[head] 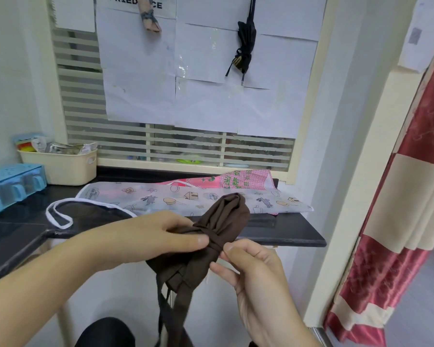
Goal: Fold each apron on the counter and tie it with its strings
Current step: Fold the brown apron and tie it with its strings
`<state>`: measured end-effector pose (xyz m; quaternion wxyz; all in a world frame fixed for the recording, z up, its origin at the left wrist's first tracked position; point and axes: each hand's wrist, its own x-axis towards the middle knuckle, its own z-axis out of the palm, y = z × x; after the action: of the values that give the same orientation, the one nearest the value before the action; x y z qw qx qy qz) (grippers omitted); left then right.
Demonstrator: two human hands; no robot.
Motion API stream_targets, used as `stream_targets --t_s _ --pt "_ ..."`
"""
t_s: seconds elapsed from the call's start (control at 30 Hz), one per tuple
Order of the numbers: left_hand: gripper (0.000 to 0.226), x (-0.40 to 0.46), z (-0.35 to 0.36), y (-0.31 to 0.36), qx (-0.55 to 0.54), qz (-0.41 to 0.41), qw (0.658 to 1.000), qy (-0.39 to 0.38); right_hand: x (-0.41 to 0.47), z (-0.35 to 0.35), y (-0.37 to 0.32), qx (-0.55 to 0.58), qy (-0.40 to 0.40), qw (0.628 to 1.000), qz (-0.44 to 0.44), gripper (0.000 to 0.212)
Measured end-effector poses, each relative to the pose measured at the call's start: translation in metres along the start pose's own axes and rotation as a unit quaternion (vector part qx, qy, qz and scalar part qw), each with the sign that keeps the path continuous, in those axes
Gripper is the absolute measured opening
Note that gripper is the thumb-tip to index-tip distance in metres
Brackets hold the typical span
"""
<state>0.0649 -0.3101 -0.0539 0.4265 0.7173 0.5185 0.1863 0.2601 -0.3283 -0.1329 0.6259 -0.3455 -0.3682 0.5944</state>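
Note:
A brown apron (229, 216) is rolled into a bundle and held in the air in front of the black counter (286, 234). My left hand (161, 234) grips the bundle's middle, thumb pressed on the strap wound around it. My right hand (251, 264) pinches that strap at the bundle's right side. Brown strings (176, 304) hang down from the bundle. On the counter behind lies a white apron with cartoon prints (176, 196), spread flat, its white neck loop (58, 216) trailing to the left. A pink checked apron (243, 180) lies partly under it.
A cream basket (68, 169) with packets and a blue plastic box (13, 186) stand at the counter's left. Two tied apron bundles, one black (246, 46), hang on the paper-covered window. A red and cream curtain (411, 196) hangs at right.

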Motion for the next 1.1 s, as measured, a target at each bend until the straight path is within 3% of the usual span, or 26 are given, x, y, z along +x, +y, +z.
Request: stream_targets --t_s 0.07,0.17,0.23,0.4,0.53,0.63,0.73,0.8,0.87,1.03,1.1 --pt "0.026 0.001 0.002 -0.002 0.010 0.007 1.000 0.004 0.001 0.000 0.002 -0.008 -0.001 1.000 0.002 0.018" --pt "0.040 0.004 0.010 -0.003 -0.022 0.026 0.999 0.037 0.007 -0.004 0.002 -0.007 -0.015 1.000 -0.011 0.018" --pt "0.037 0.006 0.015 -0.003 -0.068 0.036 0.995 0.068 0.010 -0.007 0.002 0.001 -0.034 0.999 -0.018 0.017" --pt "0.022 0.010 0.016 -0.005 -0.144 0.060 0.979 0.128 0.013 -0.011 0.009 0.067 -0.089 0.992 0.063 0.034" --pt "0.027 0.009 0.017 -0.005 -0.205 0.070 0.971 0.097 0.010 -0.004 0.025 0.063 -0.179 0.978 0.092 0.058" --pt "0.031 0.008 0.018 -0.008 -0.217 0.068 0.971 0.067 0.007 0.006 0.031 0.025 -0.220 0.972 0.079 0.053" --pt "0.028 0.006 0.016 -0.008 -0.211 0.078 0.971 0.075 0.004 0.010 0.028 -0.054 -0.173 0.981 0.075 0.015" --pt "0.023 0.006 0.013 -0.007 -0.199 0.080 0.971 0.107 0.004 0.004 0.025 -0.117 -0.110 0.984 0.076 0.038" --pt "0.020 0.007 0.012 -0.009 -0.166 0.075 0.974 0.136 0.004 -0.002 0.024 -0.188 -0.067 0.978 0.053 0.049" --pt "0.021 0.013 0.012 -0.023 0.015 0.075 0.979 0.191 -0.001 -0.020 0.027 -0.314 -0.023 0.949 0.013 0.031" --pt "0.018 0.014 0.013 -0.026 0.062 0.067 0.977 0.194 -0.007 -0.025 0.022 -0.395 0.000 0.918 -0.030 0.027"
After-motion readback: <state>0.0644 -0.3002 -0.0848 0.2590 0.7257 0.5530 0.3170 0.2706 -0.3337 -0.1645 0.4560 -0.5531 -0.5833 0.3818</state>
